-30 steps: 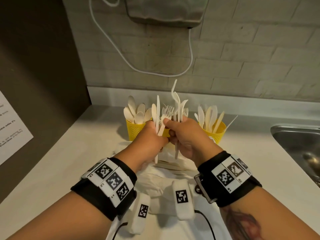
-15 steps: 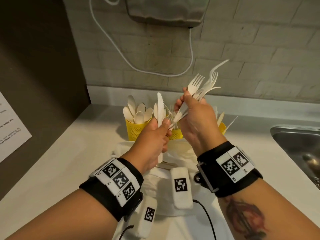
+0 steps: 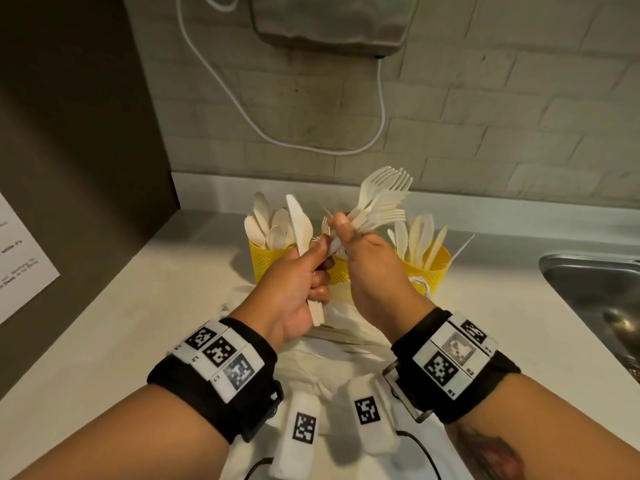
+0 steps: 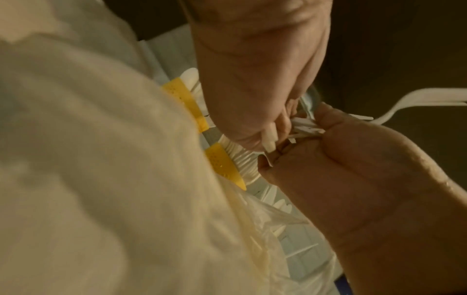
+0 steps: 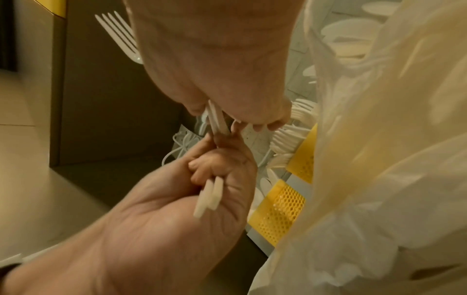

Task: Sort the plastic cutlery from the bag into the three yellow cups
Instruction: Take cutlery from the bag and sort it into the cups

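My left hand [image 3: 317, 259] grips white plastic knives [image 3: 295, 221] upright; their handle ends [image 5: 209, 194] stick out below the palm. My right hand [image 3: 341, 230] pinches a bunch of white forks [image 3: 382, 199] by the handles, tines pointing up and right. The two hands touch above the middle yellow cup [image 3: 338, 273], which is mostly hidden. The left cup [image 3: 263, 259] holds spoons and the right cup [image 3: 431, 275] holds knives. The white plastic bag [image 3: 341, 329] lies flat under my wrists. In the left wrist view a fork [image 4: 417, 98] juts right past my right hand's knuckles.
A steel sink [image 3: 595, 289] is set into the counter at the right. A white cable [image 3: 381, 109] hangs from the grey wall unit [image 3: 329, 22]. A dark panel [image 3: 69, 133] carrying a paper notice [image 3: 20, 258] closes off the left side.
The mixed bundle has been split. My right hand drew the forks up and to the right, then came back down a little; my left hand keeps the knives.
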Demonstrator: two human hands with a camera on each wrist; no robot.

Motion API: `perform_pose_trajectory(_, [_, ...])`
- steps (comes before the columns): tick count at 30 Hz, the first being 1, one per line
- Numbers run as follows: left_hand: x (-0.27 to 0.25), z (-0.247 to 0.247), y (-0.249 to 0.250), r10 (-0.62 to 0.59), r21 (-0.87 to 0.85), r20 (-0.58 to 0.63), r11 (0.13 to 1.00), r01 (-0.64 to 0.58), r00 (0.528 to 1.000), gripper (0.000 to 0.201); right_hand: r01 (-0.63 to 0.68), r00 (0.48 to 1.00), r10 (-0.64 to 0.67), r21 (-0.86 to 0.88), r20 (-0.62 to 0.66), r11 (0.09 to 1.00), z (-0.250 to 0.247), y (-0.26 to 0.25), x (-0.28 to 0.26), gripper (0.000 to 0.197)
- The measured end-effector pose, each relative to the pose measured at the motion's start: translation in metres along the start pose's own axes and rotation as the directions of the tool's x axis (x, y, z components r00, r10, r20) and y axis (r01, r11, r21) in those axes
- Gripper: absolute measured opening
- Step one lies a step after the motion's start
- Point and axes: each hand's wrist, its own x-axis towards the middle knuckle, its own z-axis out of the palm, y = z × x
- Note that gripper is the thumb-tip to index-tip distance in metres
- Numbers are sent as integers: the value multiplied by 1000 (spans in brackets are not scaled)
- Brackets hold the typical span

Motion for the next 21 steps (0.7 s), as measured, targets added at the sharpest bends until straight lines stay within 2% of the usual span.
perform_pose_trajectory(5, [0,5,-2,-19,-141,-15,990,17,1000,11,3,997,-12,116,74,993,3,-3,-3,36])
perform_pose_trajectory(9, [1,13,-2,6,-160,-61,987,-16,998,9,-12,999,1,225,51,974,0,-3,-2,37])
perform_pose_trajectory(14, [2,13,-5,45,-89,-127,994,-57,991,8,70,997,-56,273,-60,959,3,-3,3,30])
perform_pose_trajectory(17, [3,10,-5,64,-56,-153,996,-73,986,8,59,997,-46,266,-55,962,-2,-6,5,43])
perform_pose_trajectory(21, [2,7,-4,71,-17,-164,997,-75,984,8,26,1000,-26,163,-2,986,-13,-11,9,40])
